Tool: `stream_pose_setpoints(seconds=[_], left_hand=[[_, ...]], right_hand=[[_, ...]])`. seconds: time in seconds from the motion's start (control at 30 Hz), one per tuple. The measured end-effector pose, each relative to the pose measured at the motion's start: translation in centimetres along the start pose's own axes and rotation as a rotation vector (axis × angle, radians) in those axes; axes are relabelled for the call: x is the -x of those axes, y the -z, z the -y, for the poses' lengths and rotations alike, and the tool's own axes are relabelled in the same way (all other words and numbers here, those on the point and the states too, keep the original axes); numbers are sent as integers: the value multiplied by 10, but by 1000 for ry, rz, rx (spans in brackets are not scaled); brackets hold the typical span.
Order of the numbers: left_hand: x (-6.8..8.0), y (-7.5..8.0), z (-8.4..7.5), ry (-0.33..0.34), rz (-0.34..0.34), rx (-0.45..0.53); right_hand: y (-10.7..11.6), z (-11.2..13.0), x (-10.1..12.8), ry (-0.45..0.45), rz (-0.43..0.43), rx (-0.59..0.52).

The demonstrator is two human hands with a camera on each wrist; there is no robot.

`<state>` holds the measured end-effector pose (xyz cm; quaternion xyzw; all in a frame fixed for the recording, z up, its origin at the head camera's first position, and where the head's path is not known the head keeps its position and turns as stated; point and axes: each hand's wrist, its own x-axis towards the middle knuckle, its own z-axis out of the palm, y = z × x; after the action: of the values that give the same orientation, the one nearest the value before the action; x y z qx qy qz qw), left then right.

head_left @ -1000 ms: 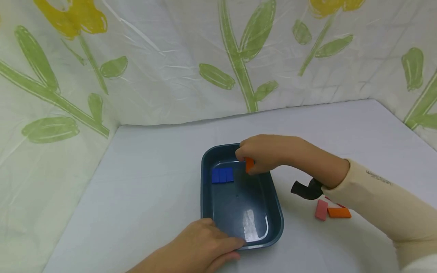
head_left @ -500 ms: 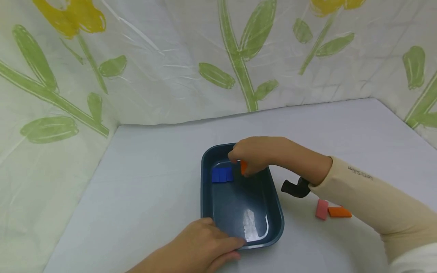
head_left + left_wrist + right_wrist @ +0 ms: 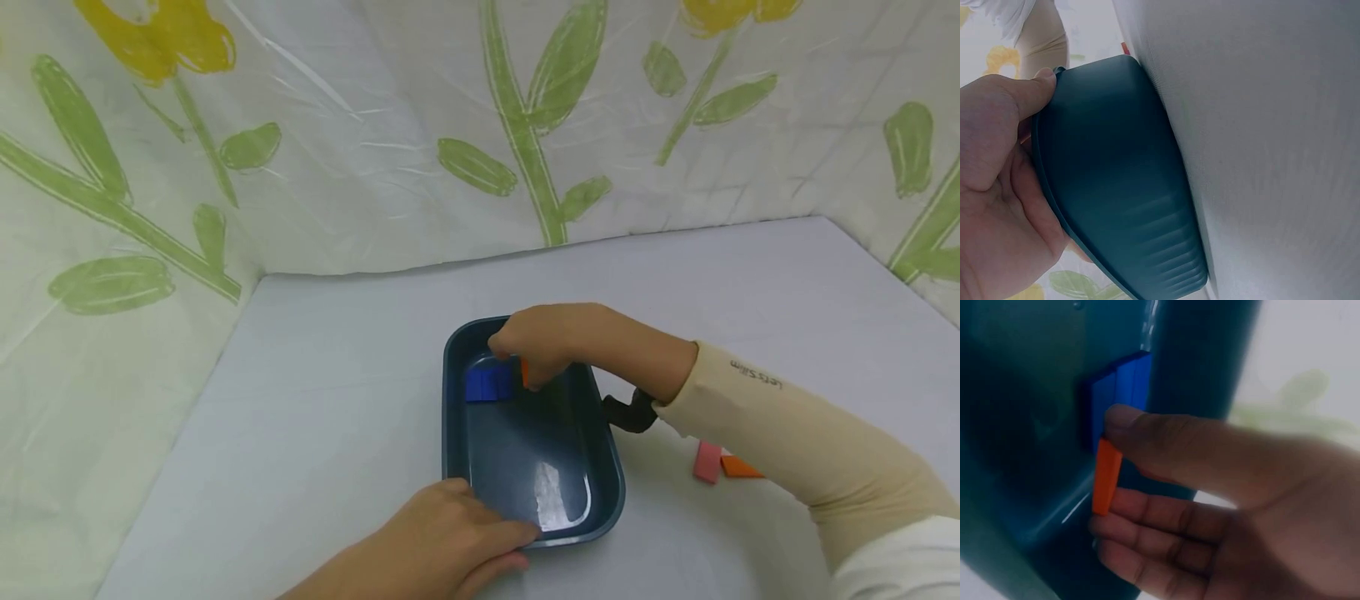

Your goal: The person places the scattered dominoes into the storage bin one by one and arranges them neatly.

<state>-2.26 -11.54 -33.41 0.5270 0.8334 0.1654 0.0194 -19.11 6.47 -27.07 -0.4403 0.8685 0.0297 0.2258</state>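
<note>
A dark teal plastic tray [image 3: 517,467] sits on the white table, long side running away from me. My left hand [image 3: 450,542] grips its near rim, thumb on one side and fingers on the other, as the left wrist view shows from below. In the tray's far half, several flat blue blocks [image 3: 487,384] lie side by side. Between thumb and fingers, my right hand [image 3: 547,337] pinches a thin orange block [image 3: 1107,475] inside the tray. That block is partly hidden by the hand in the head view; its end is close beside the blue row in the right wrist view.
Right of the tray, a pink block [image 3: 707,462] and another orange block [image 3: 741,467] lie on the table [image 3: 337,417], the orange one partly covered by my right sleeve [image 3: 795,433]. A flower-painted sheet [image 3: 360,200] rises behind the table.
My right hand has moved left inside the tray with the orange block, up to the blue row. The sleeve now covers more of the loose orange block. My left hand stays put.
</note>
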Motion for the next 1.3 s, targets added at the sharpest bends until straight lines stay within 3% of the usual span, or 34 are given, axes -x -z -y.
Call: stream_pose_setpoints(seconds=[0.43, 0.93, 1.3], left_hand=[[2, -1, 0, -10, -35, -11], [1, -1, 0, 0, -10, 9], [1, 0, 0, 3, -23, 20]], right_hand=[[-3, 5, -18, -19, 49, 55], [-8, 16, -33, -101, 86, 220], [-16, 26, -37, -178, 109, 217]])
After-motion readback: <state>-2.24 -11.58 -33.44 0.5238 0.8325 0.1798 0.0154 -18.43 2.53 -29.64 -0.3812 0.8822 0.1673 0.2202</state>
